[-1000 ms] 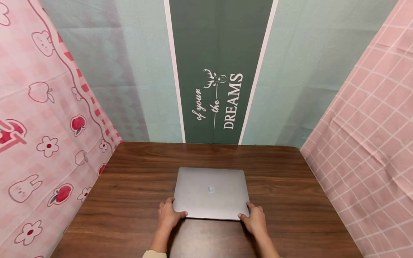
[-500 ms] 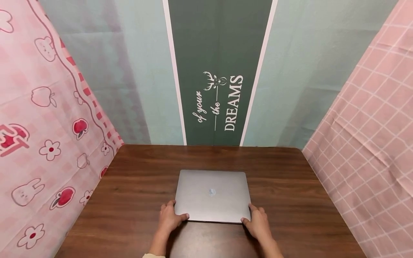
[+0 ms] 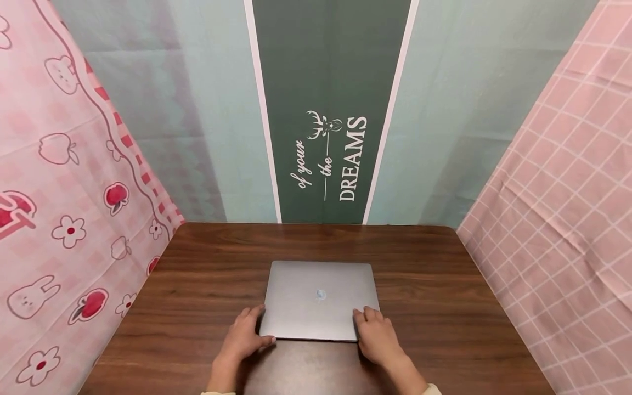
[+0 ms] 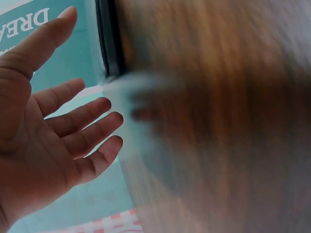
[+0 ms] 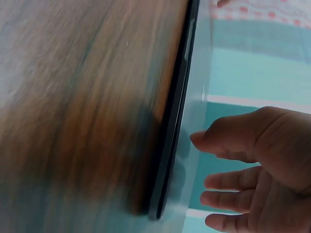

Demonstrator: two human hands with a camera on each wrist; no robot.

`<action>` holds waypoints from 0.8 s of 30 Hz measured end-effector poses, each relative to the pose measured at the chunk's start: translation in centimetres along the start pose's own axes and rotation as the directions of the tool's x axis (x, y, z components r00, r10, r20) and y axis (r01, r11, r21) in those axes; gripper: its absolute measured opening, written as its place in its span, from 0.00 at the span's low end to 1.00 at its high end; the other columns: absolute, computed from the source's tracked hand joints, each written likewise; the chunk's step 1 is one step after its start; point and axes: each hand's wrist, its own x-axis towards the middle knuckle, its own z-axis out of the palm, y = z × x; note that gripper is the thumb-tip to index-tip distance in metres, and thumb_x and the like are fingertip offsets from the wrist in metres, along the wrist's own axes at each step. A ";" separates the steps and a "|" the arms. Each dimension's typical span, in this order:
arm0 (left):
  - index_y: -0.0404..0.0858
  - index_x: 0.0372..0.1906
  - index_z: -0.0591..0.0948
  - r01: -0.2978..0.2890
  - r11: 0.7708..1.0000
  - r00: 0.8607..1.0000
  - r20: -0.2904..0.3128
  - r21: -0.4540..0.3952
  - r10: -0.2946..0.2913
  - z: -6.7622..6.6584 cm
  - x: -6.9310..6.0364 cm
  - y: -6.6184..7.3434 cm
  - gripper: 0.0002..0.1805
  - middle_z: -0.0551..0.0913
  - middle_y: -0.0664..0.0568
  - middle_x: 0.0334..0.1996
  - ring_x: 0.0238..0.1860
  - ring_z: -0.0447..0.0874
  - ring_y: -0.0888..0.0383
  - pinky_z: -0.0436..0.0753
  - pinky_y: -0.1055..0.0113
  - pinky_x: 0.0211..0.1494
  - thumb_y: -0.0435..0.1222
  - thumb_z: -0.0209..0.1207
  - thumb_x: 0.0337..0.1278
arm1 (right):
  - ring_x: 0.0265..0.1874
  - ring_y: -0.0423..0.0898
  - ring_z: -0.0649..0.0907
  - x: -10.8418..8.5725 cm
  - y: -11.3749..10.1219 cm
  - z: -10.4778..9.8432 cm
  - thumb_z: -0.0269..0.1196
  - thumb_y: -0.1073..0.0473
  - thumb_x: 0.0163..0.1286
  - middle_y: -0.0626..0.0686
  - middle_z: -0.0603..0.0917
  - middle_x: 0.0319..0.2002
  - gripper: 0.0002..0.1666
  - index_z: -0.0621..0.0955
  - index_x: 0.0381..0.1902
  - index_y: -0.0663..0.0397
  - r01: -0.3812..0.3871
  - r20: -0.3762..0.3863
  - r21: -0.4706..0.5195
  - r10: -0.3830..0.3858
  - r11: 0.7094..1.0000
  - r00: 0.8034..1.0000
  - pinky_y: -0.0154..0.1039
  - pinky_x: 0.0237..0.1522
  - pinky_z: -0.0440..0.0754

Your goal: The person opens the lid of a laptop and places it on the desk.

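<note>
The table (image 3: 419, 285), quantity one, carries one laptop (image 3: 318, 307), with one logo (image 3: 321, 296) on its lid. Hands: two, comprising one left hand (image 3: 240, 336) and one right hand (image 3: 377, 336). Left-hand digits in the left wrist view: one thumb (image 4: 43, 41), four fingers (image 4: 95, 133). Cloths: three, namely one left cloth (image 3: 29, 115), one right cloth (image 3: 558, 219) and one far cloth (image 3: 326, 66). Far-cloth print: two white stripes (image 3: 264, 115), one deer head (image 3: 332, 125), four words (image 3: 353, 159).
</note>
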 end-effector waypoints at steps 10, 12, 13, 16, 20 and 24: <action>0.33 0.57 0.75 0.077 0.997 0.997 0.013 0.025 -0.077 0.0 0.4 -1.0 0.45 0.64 0.26 0.59 0.60 0.56 0.27 0.61 0.32 0.52 0.45 0.77 0.24 | 0.41 0.60 0.77 1.7 -2.6 0.3 0.69 0.67 0.41 0.65 0.76 0.42 0.30 0.78 0.47 0.64 0.162 -0.016 -0.151 -0.166 0.975 0.986 0.53 0.35 0.75; 0.33 0.57 0.75 0.092 0.996 0.996 0.020 0.014 -0.092 0.1 0.5 -1.1 0.46 0.61 0.25 0.60 0.61 0.52 0.25 0.58 0.30 0.52 0.45 0.77 0.23 | 0.41 0.60 0.77 2.1 -3.2 0.5 0.71 0.66 0.39 0.65 0.76 0.42 0.32 0.78 0.48 0.63 0.183 -0.011 -0.177 -0.188 0.967 0.982 0.52 0.35 0.75; 0.33 0.58 0.74 0.101 0.995 0.995 0.022 0.009 -0.101 0.2 0.5 -1.1 0.46 0.60 0.24 0.61 0.61 0.51 0.24 0.57 0.29 0.52 0.45 0.77 0.23 | 0.41 0.60 0.77 2.3 -3.5 0.6 0.72 0.65 0.38 0.65 0.76 0.42 0.33 0.78 0.48 0.63 0.192 -0.009 -0.187 -0.197 0.963 0.980 0.52 0.34 0.76; 0.33 0.59 0.73 0.126 0.992 0.992 0.029 0.008 -0.127 0.6 0.5 -1.3 0.49 0.55 0.22 0.63 0.62 0.46 0.22 0.54 0.29 0.54 0.46 0.78 0.20 | 0.41 0.59 0.77 3.0 -4.4 1.0 0.73 0.64 0.39 0.65 0.77 0.43 0.33 0.78 0.48 0.61 0.217 -0.007 -0.217 -0.224 0.952 0.975 0.51 0.34 0.76; 0.33 0.60 0.72 0.151 0.989 0.988 0.038 0.000 -0.151 1.2 0.5 -1.5 0.51 0.51 0.21 0.63 0.62 0.42 0.21 0.50 0.29 0.55 0.45 0.78 0.16 | 0.42 0.58 0.77 3.9 -5.6 1.5 0.74 0.62 0.41 0.64 0.77 0.45 0.34 0.77 0.51 0.59 0.232 0.013 -0.249 -0.236 0.940 0.972 0.50 0.35 0.76; 0.34 0.61 0.72 0.168 0.986 0.985 0.040 -0.019 -0.167 1.4 0.5 -1.3 0.51 0.49 0.21 0.64 0.63 0.40 0.22 0.47 0.29 0.56 0.44 0.78 0.17 | 0.44 0.58 0.77 4.3 -6.7 1.7 0.74 0.60 0.43 0.63 0.77 0.46 0.36 0.77 0.53 0.55 0.230 0.058 -0.287 -0.223 0.930 0.973 0.50 0.34 0.76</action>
